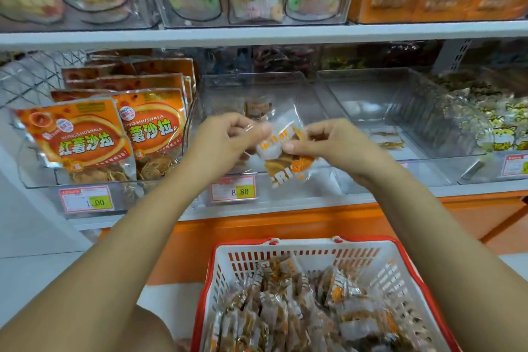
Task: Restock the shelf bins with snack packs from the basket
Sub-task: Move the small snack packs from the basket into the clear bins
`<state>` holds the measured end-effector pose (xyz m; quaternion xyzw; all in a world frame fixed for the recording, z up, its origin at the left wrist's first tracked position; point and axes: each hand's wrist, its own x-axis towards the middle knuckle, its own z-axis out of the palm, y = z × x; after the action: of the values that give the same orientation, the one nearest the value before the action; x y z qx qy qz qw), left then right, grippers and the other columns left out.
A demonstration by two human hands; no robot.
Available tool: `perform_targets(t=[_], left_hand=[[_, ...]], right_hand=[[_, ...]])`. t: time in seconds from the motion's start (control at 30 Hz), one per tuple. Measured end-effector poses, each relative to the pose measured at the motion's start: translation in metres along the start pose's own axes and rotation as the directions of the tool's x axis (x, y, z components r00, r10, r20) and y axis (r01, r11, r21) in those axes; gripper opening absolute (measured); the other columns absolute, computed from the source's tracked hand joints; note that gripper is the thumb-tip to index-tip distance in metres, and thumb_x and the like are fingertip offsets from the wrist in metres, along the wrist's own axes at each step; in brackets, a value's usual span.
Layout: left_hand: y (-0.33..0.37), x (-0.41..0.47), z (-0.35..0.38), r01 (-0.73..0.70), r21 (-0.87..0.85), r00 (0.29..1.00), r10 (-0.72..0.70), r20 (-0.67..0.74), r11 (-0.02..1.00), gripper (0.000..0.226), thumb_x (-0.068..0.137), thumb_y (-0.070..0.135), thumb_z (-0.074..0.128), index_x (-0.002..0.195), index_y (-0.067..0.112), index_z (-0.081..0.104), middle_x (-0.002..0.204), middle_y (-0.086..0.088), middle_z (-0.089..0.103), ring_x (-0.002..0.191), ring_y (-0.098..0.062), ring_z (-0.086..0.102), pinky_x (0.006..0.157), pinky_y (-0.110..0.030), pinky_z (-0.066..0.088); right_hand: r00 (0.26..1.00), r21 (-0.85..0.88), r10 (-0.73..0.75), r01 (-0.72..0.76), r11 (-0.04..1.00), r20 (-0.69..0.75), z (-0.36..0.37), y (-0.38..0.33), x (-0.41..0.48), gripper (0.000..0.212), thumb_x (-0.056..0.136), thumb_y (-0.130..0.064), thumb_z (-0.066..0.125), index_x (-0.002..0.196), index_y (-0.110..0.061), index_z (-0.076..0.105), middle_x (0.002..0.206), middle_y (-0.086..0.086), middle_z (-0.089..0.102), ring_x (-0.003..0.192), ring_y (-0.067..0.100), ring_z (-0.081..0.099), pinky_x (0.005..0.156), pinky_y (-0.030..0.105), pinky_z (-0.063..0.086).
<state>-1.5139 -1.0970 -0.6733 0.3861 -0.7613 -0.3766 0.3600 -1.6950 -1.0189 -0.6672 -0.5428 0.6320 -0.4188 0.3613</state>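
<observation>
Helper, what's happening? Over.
Left hand, right hand pinching small clear orange-printed snack pack. At nearly empty clear plastic bin. White red-rimmed plastic basket below, stocked. Nothing blocking.

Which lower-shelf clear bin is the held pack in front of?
The nearly empty bin above the 8.80 tag, behind the snack pack. Its left neighbour is full of orange bags.

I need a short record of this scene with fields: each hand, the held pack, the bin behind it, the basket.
left hand: pinches the snack pack's upper left
right hand: pinches its upper right
snack pack: clear and orange wrapper, held before the middle bin
middle bin: clear, nearly empty, one small pack inside
basket: white, red rim, below the hands, holds many wrapped packs
</observation>
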Motion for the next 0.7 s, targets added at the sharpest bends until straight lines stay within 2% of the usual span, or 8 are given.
perform_targets(t=[0.13,0.23,0.33,0.4,0.47,0.53,0.63,0.7], left_hand=[[-0.028,0.018,-0.018,-0.024,0.367,0.996,0.054,-0.070,0.930,0.035,0.091,0.047,0.053,0.108,0.018,0.062,0.093,0.006,0.065,0.083,-0.005,0.060,0.068,-0.019,0.047],[-0.041,0.028,-0.022,-0.044,0.532,0.997,0.075,-0.037,0.845,0.026,0.093,0.034,0.058,0.110,0.015,0.063,0.097,0.002,0.067,0.089,-0.015,0.062,0.079,-0.028,0.050],[-0.043,0.032,-0.017,-0.088,0.644,0.996,0.068,0.056,0.760,0.021,0.094,0.031,0.054,0.109,0.019,0.063,0.103,0.000,0.068,0.094,-0.020,0.063,0.084,-0.037,0.053],[-0.047,0.031,-0.010,-0.131,0.771,0.988,0.016,0.155,0.623,0.025,0.094,0.034,0.050,0.109,0.018,0.062,0.107,-0.004,0.067,0.097,-0.024,0.062,0.081,-0.034,0.052],[-0.053,0.029,-0.002,-0.153,0.827,0.978,-0.035,0.204,0.541,0.028,0.095,0.035,0.048,0.106,0.014,0.061,0.106,-0.009,0.065,0.097,-0.028,0.061,0.074,-0.032,0.046],[-0.056,0.029,0.004,-0.152,0.827,0.974,-0.063,0.220,0.542,0.026,0.096,0.032,0.046,0.103,0.011,0.061,0.104,-0.011,0.063,0.094,-0.029,0.060,0.071,-0.032,0.043],[-0.057,0.031,0.006,-0.163,0.812,0.972,-0.050,0.230,0.560,0.026,0.097,0.030,0.046,0.102,0.010,0.061,0.100,-0.010,0.061,0.091,-0.027,0.059,0.069,-0.033,0.042],[-0.057,0.031,0.004,-0.167,0.796,0.971,-0.045,0.236,0.581,0.026,0.097,0.030,0.045,0.100,0.009,0.060,0.098,-0.010,0.060,0.090,-0.027,0.058,0.067,-0.031,0.040]], right_hand=[[0.982,0.066,0.026,-0.014,0.998,-0.187,0.001,-0.006,0.053,0.037,0.079,-0.029,0.076,0.086,0.007,0.070,0.077,0.017,0.069,0.067,0.007,0.056,0.066,0.015,0.042],[0.942,0.002,0.078,-0.082,0.997,-0.328,0.007,0.006,0.107,0.036,0.076,-0.029,0.079,0.072,0.003,0.064,0.067,0.014,0.064,0.061,0.010,0.054,0.059,0.022,0.041],[0.920,-0.089,0.153,-0.198,0.976,-0.361,0.014,0.022,0.156,0.043,0.075,-0.033,0.080,0.097,0.002,0.067,0.096,0.013,0.067,0.089,0.024,0.065,0.083,0.037,0.053],[0.914,-0.196,0.232,-0.307,0.931,-0.332,0.018,0.029,0.181,0.052,0.079,-0.039,0.075,0.111,0.000,0.064,0.112,0.012,0.065,0.103,0.026,0.063,0.094,0.037,0.050],[0.911,-0.274,0.282,-0.366,0.889,-0.301,0.020,0.036,0.198,0.038,0.085,-0.041,0.068,0.094,-0.005,0.061,0.107,0.013,0.061,0.088,0.022,0.063,0.081,0.029,0.052],[0.908,-0.239,0.299,-0.373,0.896,-0.295,0.021,0.047,0.209,0.031,0.088,-0.033,0.065,0.070,-0.014,0.047,0.099,0.010,0.056,0.073,0.018,0.054,0.073,0.024,0.049],[0.905,-0.162,0.329,-0.379,0.911,-0.270,0.026,0.065,0.221,0.029,0.087,-0.016,0.065,0.068,-0.019,0.044,0.099,0.008,0.054,0.088,0.020,0.051,0.090,0.032,0.048],[0.895,-0.259,0.339,-0.415,0.872,-0.291,0.030,0.069,0.225,0.033,0.089,-0.023,0.063,0.067,-0.014,0.041,0.094,0.010,0.055,0.086,0.021,0.052,0.081,0.029,0.046]])
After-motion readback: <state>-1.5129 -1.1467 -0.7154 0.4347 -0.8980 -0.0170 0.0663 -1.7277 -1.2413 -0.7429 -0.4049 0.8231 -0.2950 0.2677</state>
